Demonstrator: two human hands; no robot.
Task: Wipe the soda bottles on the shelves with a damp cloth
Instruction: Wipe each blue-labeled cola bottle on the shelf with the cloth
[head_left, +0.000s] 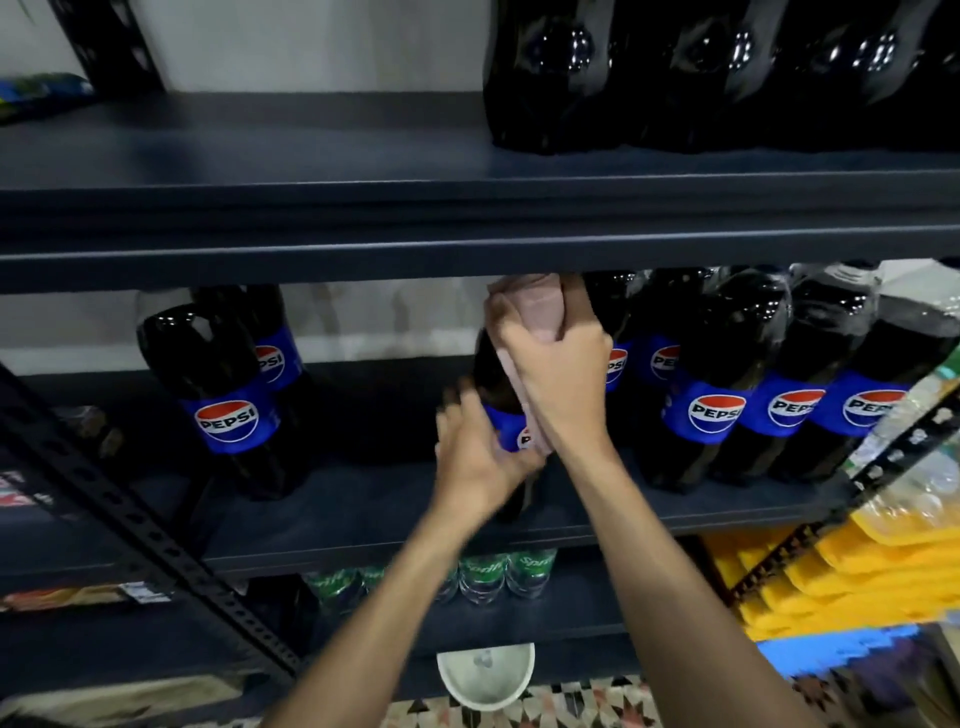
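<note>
A dark Pepsi bottle (491, 379) with a blue label stands on the middle shelf (363, 512), tilted slightly toward me. My left hand (475, 457) grips it around the label. My right hand (558, 371) holds a pale pink cloth (524, 306) wrapped over the bottle's neck and shoulder, hiding the cap. Two Pepsi bottles (223, 395) stand to the left. A row of several more Pepsi bottles (727, 384) stands to the right.
The upper shelf (311, 208) carries dark bottles (675, 78) at right. Green Sprite bottles (498, 571) sit on the lower shelf. A white bowl (485, 675) stands on the patterned floor. Yellow packs (857, 566) fill the right rack; a black perforated brace (130, 514) crosses at left.
</note>
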